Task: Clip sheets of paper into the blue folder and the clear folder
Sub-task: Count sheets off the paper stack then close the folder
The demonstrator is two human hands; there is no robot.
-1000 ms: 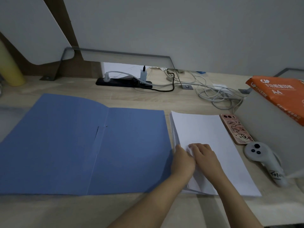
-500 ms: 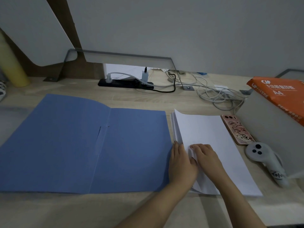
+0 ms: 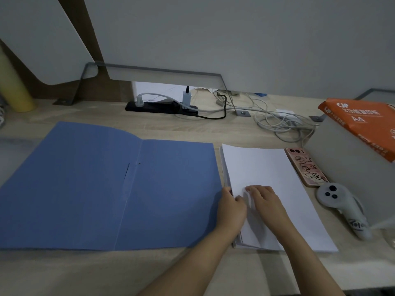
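Observation:
The blue folder (image 3: 102, 184) lies open and flat on the left half of the wooden desk. Right of it sits a stack of white paper sheets (image 3: 269, 178). My left hand (image 3: 232, 208) is at the stack's left edge, its fingers curled around that edge, and the sheets bulge up there. My right hand (image 3: 265, 201) rests on top of the stack with its fingertips pressing the top sheet beside the left hand. No clear folder can be made out.
A pink phone (image 3: 304, 166) and a white controller (image 3: 342, 210) lie right of the stack. An orange A4 paper pack (image 3: 363, 122) sits on a grey box (image 3: 350, 174). A power strip (image 3: 162, 106) and tangled cables (image 3: 277, 120) are at the back; a yellow roll (image 3: 15, 86) far left.
My left hand went from flat beside the stack to curling its fingers under the stack's left edge, lifting the sheets a little. The right hand stayed on top.

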